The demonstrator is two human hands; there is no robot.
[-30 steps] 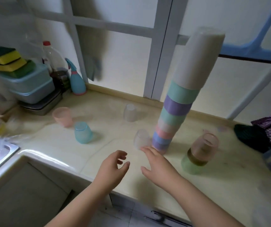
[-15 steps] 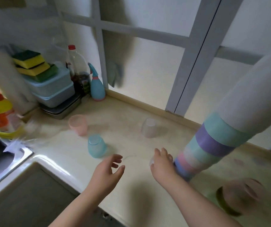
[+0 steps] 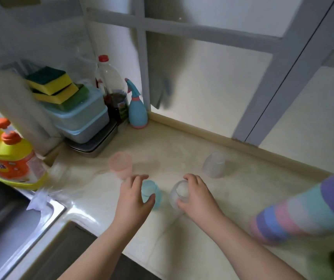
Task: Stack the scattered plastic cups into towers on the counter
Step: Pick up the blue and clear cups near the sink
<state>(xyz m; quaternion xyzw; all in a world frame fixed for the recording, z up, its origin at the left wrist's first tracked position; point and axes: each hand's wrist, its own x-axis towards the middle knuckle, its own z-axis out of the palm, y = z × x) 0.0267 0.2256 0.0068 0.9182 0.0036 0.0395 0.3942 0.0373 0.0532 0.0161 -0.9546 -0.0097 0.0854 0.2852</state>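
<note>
Fingers (image 3: 192, 179) of right hand (image 3: 197, 196) curled over the top of a clear cup (image 3: 177, 196), thumb pressed low on its near side; grip closed on it. Cup upside down, frosted translucent plastic, round and slightly tapered, standing on the worktop (image 3: 162, 154) near its front edge. Left hand (image 3: 133, 201) half open around a blue cup (image 3: 151, 194): fingertips arched above its far side, thumb against its near wall, whether the fingers press on it cannot be told. Blue cup also inverted, see-through turquoise plastic, just beside the clear one, apart from it by a narrow gap.

Farther back toward the left rear corner, pink cup (image 3: 120, 165), pale and matte, blurred, untouched. Toward the back edge, second clear cup (image 3: 214, 164), inverted, well apart from both hands. At the right edge, tall tower of nested cups (image 3: 303, 207) in bands of pink, blue, purple and mint, leaning out of view.

Worktop smooth, glossy, cream-coloured, with a raised lip along the window. In the left rear corner, lidded blue plastic boxes (image 3: 81, 120) under yellow-and-green sponges (image 3: 50, 85), rough on top; beside them a blue spray bottle (image 3: 136, 110).
</note>
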